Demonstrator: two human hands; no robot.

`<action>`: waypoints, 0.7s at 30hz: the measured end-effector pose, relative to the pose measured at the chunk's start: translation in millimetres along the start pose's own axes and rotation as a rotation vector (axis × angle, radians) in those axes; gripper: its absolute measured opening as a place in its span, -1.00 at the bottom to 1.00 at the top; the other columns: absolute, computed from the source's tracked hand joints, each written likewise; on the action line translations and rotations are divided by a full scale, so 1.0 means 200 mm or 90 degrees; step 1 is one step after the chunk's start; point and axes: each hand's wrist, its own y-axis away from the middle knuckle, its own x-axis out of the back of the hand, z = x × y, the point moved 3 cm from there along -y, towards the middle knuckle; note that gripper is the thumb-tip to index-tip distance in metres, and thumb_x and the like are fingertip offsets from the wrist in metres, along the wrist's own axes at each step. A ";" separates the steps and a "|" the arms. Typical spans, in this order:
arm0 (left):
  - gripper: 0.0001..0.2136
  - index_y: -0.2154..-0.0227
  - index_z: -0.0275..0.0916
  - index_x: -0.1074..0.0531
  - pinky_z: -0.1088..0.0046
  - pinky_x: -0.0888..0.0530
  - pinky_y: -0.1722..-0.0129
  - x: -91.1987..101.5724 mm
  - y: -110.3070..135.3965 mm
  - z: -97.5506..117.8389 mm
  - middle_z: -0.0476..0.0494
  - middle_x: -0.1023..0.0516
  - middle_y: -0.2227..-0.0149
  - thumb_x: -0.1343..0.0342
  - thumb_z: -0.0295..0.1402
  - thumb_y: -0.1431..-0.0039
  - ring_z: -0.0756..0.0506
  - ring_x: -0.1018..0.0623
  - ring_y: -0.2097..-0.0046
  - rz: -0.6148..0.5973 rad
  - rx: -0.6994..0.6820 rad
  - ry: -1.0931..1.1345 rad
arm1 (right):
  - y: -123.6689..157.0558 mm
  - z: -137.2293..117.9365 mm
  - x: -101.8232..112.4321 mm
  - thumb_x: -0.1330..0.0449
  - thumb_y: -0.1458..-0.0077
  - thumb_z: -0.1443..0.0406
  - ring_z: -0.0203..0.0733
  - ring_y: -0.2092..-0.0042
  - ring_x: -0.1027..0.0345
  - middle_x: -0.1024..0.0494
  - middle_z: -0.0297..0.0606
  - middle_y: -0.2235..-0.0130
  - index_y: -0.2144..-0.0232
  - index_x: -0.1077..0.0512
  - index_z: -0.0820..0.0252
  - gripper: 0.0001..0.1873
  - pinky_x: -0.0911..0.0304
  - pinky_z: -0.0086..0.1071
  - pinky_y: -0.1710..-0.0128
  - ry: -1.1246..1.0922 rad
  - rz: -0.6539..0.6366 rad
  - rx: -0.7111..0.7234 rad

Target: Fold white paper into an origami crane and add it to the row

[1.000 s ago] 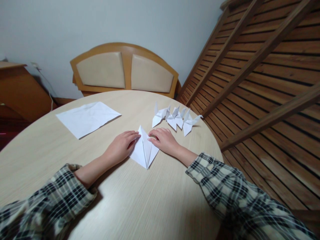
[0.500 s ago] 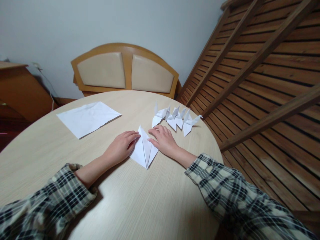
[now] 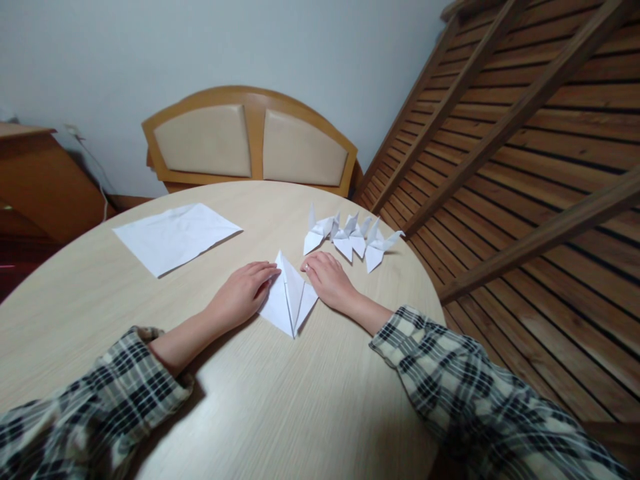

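A folded white origami paper (image 3: 284, 308), kite-shaped with a centre crease and angled flaps, lies on the table between my hands. My left hand (image 3: 245, 288) rests on its left side, fingers stretched out flat and fingertips at the upper left edge. At the right edge, my right hand (image 3: 327, 279) has its thumb and forefinger drawn together, with the other fingers curled. Whether a bit of the paper sits in that pinch cannot be made out. Several white paper cranes (image 3: 345, 239) stand in a group just beyond my right hand.
A flat white sheet of paper (image 3: 177, 237) lies at the table's far left. The round wooden table (image 3: 280, 407) meets a padded headboard (image 3: 255, 97) at the back. A slatted wooden panel (image 3: 525, 180) rises on the right, and a brown cabinet (image 3: 45, 180) stands at left.
My right hand's thumb has drawn back off the paper to the right and closed against the forefinger, uncovering more of the right flap. My left hand stays in place.
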 end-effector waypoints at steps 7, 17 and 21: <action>-0.63 -0.10 -0.41 -0.32 0.11 -0.35 -0.15 -0.02 0.01 0.00 -0.40 -0.43 -0.11 0.11 -0.37 -0.30 -0.24 -0.41 -0.13 -0.008 0.027 -0.044 | 0.00 -0.02 -0.01 -0.12 -0.21 0.25 -0.12 0.06 -0.24 -0.43 -0.18 0.17 0.41 -0.40 0.19 -0.82 -0.14 -0.23 0.01 -0.061 0.017 0.017; -0.60 -0.16 -0.36 -0.20 0.03 -0.33 -0.15 0.00 0.02 0.01 -0.40 -0.39 -0.13 0.17 -0.30 -0.34 -0.27 -0.37 -0.15 0.030 0.062 -0.029 | 0.00 -0.07 0.01 -0.16 -0.14 0.24 -0.23 0.28 -0.26 -0.40 -0.33 0.36 0.42 -0.27 0.16 -0.84 -0.17 -0.33 0.22 -0.203 0.014 0.033; -0.57 -0.19 -0.36 -0.15 0.01 -0.32 -0.14 0.02 0.02 0.02 -0.41 -0.38 -0.13 0.16 -0.27 -0.35 -0.28 -0.37 -0.15 0.053 0.059 0.007 | 0.01 -0.07 0.01 -0.14 -0.14 0.23 -0.26 0.35 -0.27 -0.40 -0.36 0.40 0.40 -0.27 0.15 -0.85 -0.17 -0.37 0.31 -0.291 0.000 -0.011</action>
